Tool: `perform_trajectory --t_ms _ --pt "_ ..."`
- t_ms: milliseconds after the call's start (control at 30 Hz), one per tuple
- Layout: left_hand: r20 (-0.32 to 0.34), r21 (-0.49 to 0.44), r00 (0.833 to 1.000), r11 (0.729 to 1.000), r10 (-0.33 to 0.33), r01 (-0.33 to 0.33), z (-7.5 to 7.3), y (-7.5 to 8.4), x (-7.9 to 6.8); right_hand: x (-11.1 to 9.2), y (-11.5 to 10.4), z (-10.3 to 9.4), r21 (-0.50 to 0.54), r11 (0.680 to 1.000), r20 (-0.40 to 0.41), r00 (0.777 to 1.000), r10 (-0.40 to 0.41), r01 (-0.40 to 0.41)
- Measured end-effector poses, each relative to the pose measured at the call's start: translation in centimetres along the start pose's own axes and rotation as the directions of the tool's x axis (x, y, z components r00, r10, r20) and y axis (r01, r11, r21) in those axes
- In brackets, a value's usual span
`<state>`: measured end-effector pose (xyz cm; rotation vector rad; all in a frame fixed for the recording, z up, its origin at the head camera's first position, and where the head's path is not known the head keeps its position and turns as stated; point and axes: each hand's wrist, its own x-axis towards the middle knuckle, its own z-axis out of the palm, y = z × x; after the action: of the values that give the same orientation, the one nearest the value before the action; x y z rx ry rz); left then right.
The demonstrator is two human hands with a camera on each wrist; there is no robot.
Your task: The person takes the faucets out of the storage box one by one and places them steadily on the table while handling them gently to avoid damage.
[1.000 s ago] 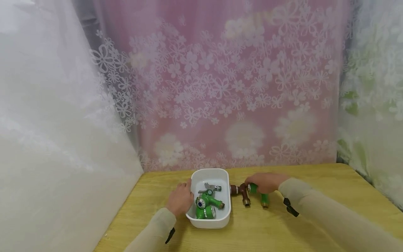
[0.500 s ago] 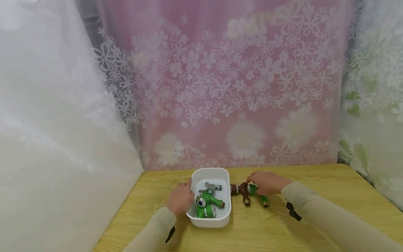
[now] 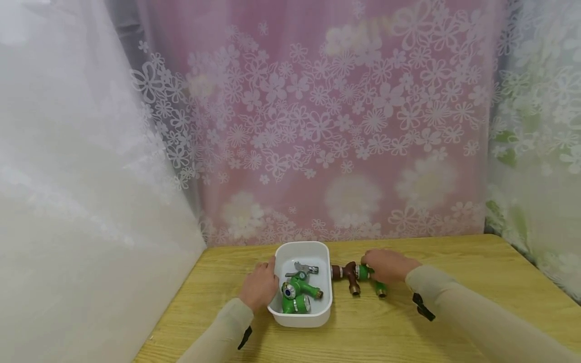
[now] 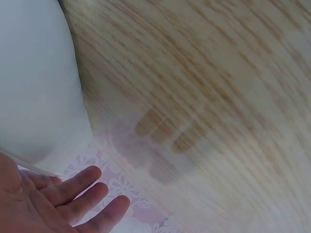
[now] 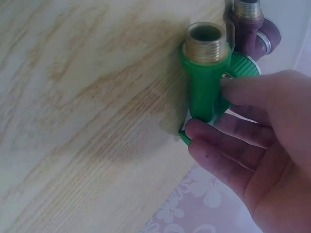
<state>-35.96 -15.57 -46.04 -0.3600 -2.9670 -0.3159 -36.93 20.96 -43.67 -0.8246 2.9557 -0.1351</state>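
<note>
The right hand [image 3: 388,266] had slid away from the brown brass-tipped tap [image 3: 352,278], so it pinched just the green brass-tipped tap [image 5: 203,88] on the yellow wooden tabletop [image 3: 363,335]. The left hand [image 3: 259,286] loosely touched the white plastic tub [image 3: 303,320].

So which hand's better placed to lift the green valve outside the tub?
Probably the right hand: its fingers touch the green valve; the left hand is across the tub from it.
</note>
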Motion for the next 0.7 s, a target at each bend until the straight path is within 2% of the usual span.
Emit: perform_trajectory --t_ms 433,700 --pt "-0.004 0.003 1.000 1.000 0.003 -0.003 -0.1 0.0 0.2 1.2 1.0 0.5 -0.008 1.000 0.016 1.000 -0.002 0.002" --pt "-0.005 0.003 1.000 1.000 0.014 -0.014 -0.2 0.0 0.1 1.0 0.8 0.4 -0.014 1.000 0.020 1.000 -0.008 0.009"
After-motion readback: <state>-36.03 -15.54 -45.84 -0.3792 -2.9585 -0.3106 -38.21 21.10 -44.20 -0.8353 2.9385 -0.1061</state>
